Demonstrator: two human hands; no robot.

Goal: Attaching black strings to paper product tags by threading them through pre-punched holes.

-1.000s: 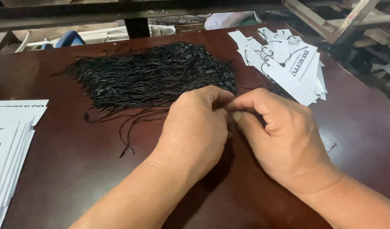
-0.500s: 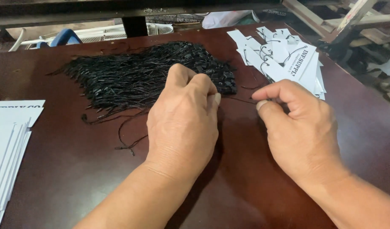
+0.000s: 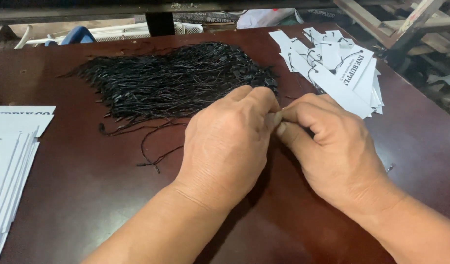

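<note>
I see both hands meeting over the middle of the bench (image 3: 88, 195), a dark reddish-brown top with a dull sheen and a few scuffs. My left hand (image 3: 225, 146) is curled knuckles-up, fingers drawn in narrow, its fingertips pressed against those of my right hand (image 3: 332, 151), which is pinched tight the same way. Whatever sits between the fingertips is hidden; I cannot tell what either hand holds, if anything.

Just beyond the hands, toward the far edge, lies a broad heap of black cords (image 3: 176, 80), strands running roughly side to side, its right end close to my left fingertips. A loose black cord (image 3: 151, 146) trails out of the heap toward the near side, left of my left hand, curling on the bare wood.

At the far right corner sits a fanned pile of white paper tags (image 3: 342, 78), some already threaded with black loops, near my right hand but apart from it. Along the left edge a stack of white printed cards (image 3: 10, 161) overhangs slightly, well apart from both hands.

Past the far edge I make out a dark crossbar (image 3: 112, 11), a blue and white object (image 3: 78, 34) low behind it, and pale wooden framing (image 3: 411, 24) at the far right, with clutter on the floor beneath.
</note>
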